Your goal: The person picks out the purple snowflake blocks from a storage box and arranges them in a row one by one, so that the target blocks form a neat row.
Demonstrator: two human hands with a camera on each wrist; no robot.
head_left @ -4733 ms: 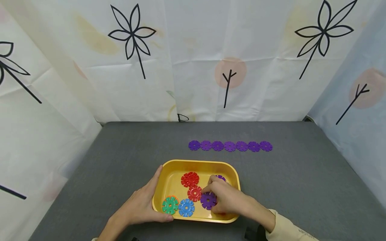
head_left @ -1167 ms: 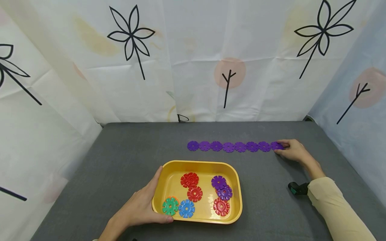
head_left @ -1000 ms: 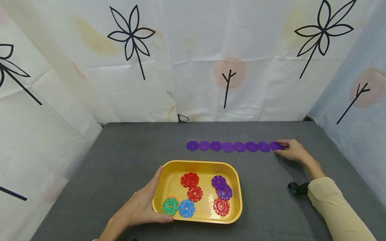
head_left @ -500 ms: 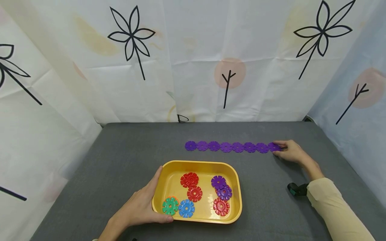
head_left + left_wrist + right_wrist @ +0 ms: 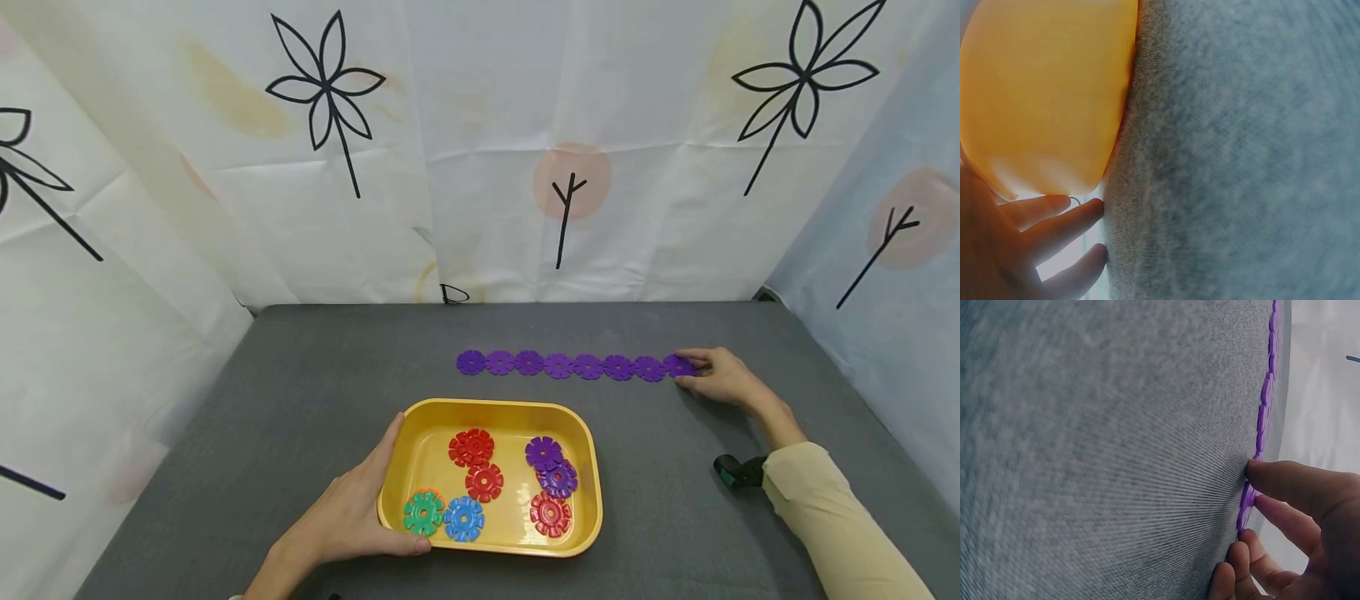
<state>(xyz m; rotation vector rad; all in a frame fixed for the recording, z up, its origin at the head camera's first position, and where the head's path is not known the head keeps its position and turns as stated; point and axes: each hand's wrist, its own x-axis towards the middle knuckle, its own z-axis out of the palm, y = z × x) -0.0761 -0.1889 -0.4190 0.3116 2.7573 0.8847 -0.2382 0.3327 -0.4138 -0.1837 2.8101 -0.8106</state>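
Several purple flower-shaped plastic discs [image 5: 558, 367] lie flat in a row touching edge to edge, on the far part of the table. At the row's right end, my right hand [image 5: 723, 379] pinches the last purple disc [image 5: 678, 366] between thumb and fingers. The right wrist view shows that hand's thumb [image 5: 1285, 478] at the disc's near edge. Nearer stands a yellow tray [image 5: 495, 402], and my left hand [image 5: 345, 517] holds its left end, thumb along the near side. Inside are purple discs [image 5: 543, 454], red discs [image 5: 484, 483], a blue disc [image 5: 464, 519] and a green disc [image 5: 423, 512] over an orange one.
A grey cloth-covered table [image 5: 322, 375] runs back to a white printed curtain [image 5: 480, 150]. A black device [image 5: 738, 471] is strapped at the right wrist, by the sleeve [image 5: 832, 500].
My right hand has brought a purple disc from the tray to the row's right end. Over the last second, hand and whole row have slid slightly left. The left hand stays put.
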